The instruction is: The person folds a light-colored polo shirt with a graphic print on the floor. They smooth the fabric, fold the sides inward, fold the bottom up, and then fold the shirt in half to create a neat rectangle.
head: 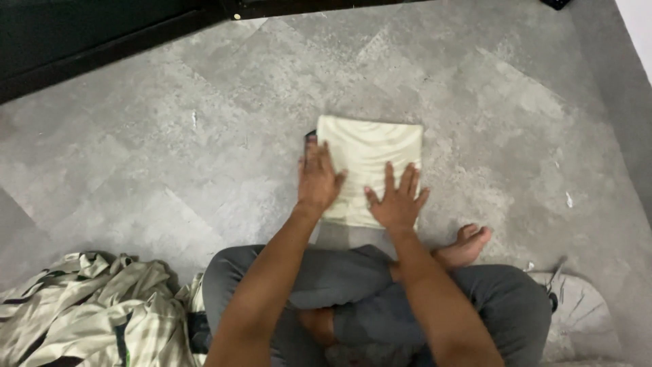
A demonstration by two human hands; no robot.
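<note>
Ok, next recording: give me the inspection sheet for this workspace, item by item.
Surface: grey mottled floor with pale scuffs and small white specks.
Job's things: a pale yellow folded cloth, roughly square, lying flat on the floor in front of the seated person.
Clutter: a crumpled striped garment heap at lower left; a grey round object at lower right, only partly in view.
Hands: left hand flat on the cloth's left edge; right hand flat, fingers spread, on its lower right part. Neither grips anything.
Cables: nothing seen.
Surroundings: dark panel or frame along the top left; person sits cross-legged in grey trousers, bare foot showing.
</note>
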